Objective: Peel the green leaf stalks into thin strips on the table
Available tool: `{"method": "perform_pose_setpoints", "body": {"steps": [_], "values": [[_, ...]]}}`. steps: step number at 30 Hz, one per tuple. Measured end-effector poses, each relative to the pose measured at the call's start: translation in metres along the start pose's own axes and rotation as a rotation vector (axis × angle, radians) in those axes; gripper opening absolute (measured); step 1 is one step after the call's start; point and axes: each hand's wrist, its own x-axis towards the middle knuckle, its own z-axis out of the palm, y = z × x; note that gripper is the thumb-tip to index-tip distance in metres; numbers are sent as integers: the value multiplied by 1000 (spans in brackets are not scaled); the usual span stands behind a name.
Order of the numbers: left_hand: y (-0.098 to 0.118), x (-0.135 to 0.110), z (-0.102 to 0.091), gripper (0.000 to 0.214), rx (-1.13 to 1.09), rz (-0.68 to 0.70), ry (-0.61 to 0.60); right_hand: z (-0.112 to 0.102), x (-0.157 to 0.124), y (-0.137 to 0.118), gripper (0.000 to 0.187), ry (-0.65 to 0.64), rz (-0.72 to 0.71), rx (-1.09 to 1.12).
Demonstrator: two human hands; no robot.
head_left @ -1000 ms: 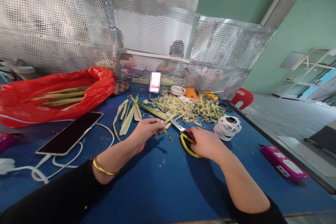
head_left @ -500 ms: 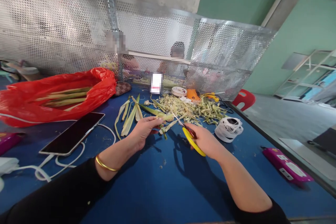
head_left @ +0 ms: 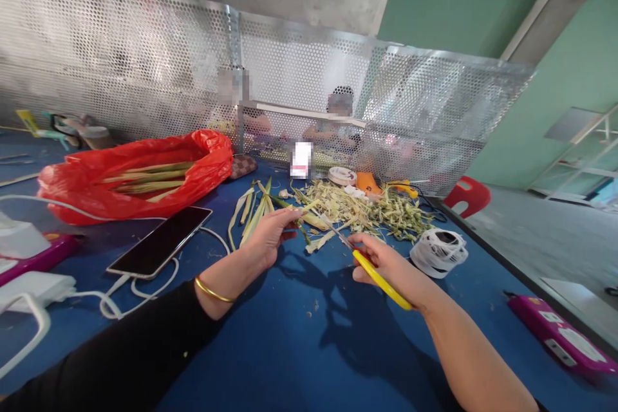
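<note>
My right hand (head_left: 386, 264) grips yellow-handled scissors (head_left: 374, 273), their blades pointing up-left toward a pale green leaf strip (head_left: 321, 241). My left hand (head_left: 270, 235), with a gold bangle at the wrist, pinches the near end of a leaf strip just left of the blades. Both hands hover over the blue table (head_left: 299, 347). A pile of cut leaf scraps (head_left: 367, 206) lies right behind the hands, and several long leaf strips (head_left: 253, 209) lie to the left of it.
A red plastic bag (head_left: 140, 177) with green stalks lies at the left. A phone (head_left: 161, 241) on a white cable sits near my left forearm. A white twine roll (head_left: 437, 251) and a purple box (head_left: 560, 338) are at the right. Two people sit behind the perforated metal screen (head_left: 290, 77).
My right hand lifted the scissors off the table and turned them on edge, blades toward the leaf strip. My left hand stayed on the strip. The view shifted left.
</note>
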Motion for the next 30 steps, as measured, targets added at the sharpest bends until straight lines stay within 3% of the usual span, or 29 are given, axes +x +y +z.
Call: {"method": "perform_pose_setpoints", "body": {"steps": [5,12,17,30], "values": [[-5,-1,1,22,66,4,-80,3,2,-2,46,48,-45,-110],[-7,-2,1,18,156,42,-175,2,2,-6,50,49,23,-73],[-6,-3,2,19,154,46,-169,2,1,-7,52,-1,62,35],[-5,-3,3,19,156,34,-153,5,-1,-11,52,11,47,74]]}}
